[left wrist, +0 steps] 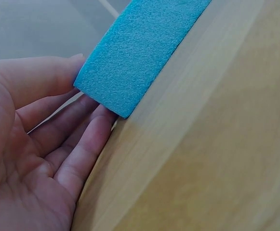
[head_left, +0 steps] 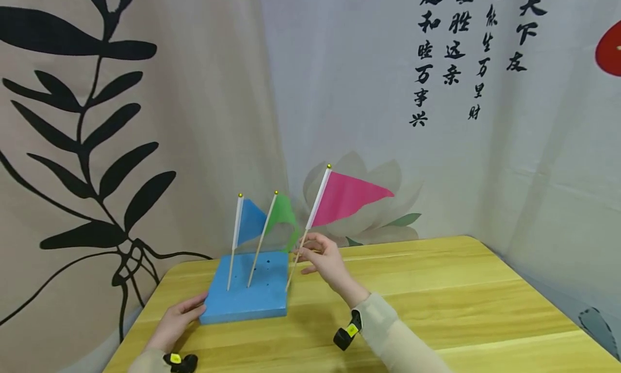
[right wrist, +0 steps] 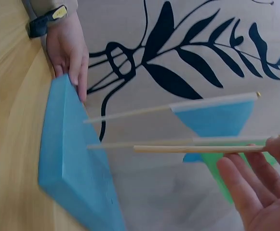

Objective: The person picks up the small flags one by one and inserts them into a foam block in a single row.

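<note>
My right hand [head_left: 324, 257] pinches the wooden stick of a pink triangular flag [head_left: 349, 198], tilted over the right edge of a blue foam block [head_left: 247, 312]. In the right wrist view, the lower end of the held stick [right wrist: 159, 149] is apart from the block's top. My left hand [head_left: 177, 316] touches the block's left side; the left wrist view shows its fairly straight fingers [left wrist: 89, 144] and thumb at the block's corner. Two flags stand in the block, a blue flag [head_left: 250, 222] and a green flag [head_left: 281, 211], both leaning slightly right.
The block's top has several small holes [head_left: 268, 261]. Under it is a wood-grain table [head_left: 436, 308]. Behind the table hangs a curtain [head_left: 218, 92] printed with dark leaves and writing. Each wrist wears a black strapped camera [head_left: 345, 338].
</note>
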Tool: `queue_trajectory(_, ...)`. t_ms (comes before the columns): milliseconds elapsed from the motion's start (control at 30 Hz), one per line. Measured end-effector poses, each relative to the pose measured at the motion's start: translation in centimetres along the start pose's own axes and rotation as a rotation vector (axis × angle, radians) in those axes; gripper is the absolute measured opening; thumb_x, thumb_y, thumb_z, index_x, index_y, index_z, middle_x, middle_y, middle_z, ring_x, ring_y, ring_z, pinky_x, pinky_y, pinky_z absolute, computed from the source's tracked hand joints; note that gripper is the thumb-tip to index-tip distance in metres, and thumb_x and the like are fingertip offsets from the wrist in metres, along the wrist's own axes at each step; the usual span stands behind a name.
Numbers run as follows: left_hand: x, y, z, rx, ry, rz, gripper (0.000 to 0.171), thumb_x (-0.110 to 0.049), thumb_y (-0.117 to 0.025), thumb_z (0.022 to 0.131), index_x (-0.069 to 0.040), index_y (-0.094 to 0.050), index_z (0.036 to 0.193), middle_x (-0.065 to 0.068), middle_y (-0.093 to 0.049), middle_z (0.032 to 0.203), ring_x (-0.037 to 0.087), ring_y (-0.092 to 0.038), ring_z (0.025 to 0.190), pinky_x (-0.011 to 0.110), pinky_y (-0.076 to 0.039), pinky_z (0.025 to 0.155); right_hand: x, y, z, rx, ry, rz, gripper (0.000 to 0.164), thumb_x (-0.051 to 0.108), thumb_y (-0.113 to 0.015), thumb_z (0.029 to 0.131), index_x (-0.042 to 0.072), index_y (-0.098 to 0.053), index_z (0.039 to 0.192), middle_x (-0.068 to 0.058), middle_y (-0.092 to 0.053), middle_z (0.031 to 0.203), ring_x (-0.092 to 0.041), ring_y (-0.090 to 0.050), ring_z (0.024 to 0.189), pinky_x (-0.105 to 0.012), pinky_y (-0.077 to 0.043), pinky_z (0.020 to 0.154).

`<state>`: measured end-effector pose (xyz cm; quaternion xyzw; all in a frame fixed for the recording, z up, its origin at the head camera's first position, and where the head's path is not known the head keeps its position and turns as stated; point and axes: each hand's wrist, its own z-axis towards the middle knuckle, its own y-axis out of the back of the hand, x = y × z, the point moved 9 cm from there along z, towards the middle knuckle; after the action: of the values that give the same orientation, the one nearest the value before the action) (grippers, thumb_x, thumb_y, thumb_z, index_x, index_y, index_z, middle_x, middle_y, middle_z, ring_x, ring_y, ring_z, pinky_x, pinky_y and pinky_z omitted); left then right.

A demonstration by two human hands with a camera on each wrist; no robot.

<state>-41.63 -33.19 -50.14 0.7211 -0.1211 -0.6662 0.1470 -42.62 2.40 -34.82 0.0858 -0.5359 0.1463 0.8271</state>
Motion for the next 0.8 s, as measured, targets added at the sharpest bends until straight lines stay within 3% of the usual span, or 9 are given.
queue_trajectory(267,0.0,0.0,-0.3,0.007,-0.001,-0.008,0.059,-0.03,-0.059,0.098,0.005,-0.044,0.143,0.027,-0.036,0.148,0.044,-0.037,0.133,0.051,-0.042,0.102,0.4,-4.2,1.4,0.052,0.011,0.059,0.022,0.01,-0.062,0.095,-0.001,-0.059,0.114,-0.023,-0.066,0.105,-0.028,-0.069,0.089,-0.045,-0.06,0.067)
queue_trajectory(533,0.3,0.1,-0.2,-0.01,0.006,-0.018,0.06,-0.03,-0.06,0.097,0.004,-0.043,0.143,0.026,-0.036,0.148,0.043,-0.035,0.134,0.051,-0.04,0.104,0.1,-7.3,3.1,0.059,-0.022,0.108,0.02,0.007,-0.062,0.095,-0.001,-0.061,0.113,-0.027,-0.065,0.108,-0.035,-0.069,0.092,-0.045,-0.06,0.068)
queue_trajectory(667,0.2,0.0,-0.3,-0.007,0.0,-0.008,0.059,-0.029,-0.06,0.098,0.005,-0.044,0.143,0.026,-0.037,0.147,0.043,-0.036,0.134,0.051,-0.041,0.104,-0.3,-7.9,3.7,0.056,-0.017,0.09,0.019,0.005,-0.06,0.096,0.0,-0.061,0.114,-0.027,-0.065,0.108,-0.038,-0.068,0.093,-0.046,-0.06,0.068)
queue_trajectory(800,0.0,0.0,-0.2,-0.001,0.006,-0.001,0.058,-0.029,-0.06,0.098,0.005,-0.045,0.142,0.026,-0.038,0.147,0.043,-0.038,0.132,0.051,-0.043,0.101,-1.1,-7.2,4.3,0.019,0.007,0.07,0.022,0.005,-0.058,0.097,-0.004,-0.059,0.117,-0.029,-0.064,0.107,-0.04,-0.067,0.093,-0.045,-0.06,0.065)
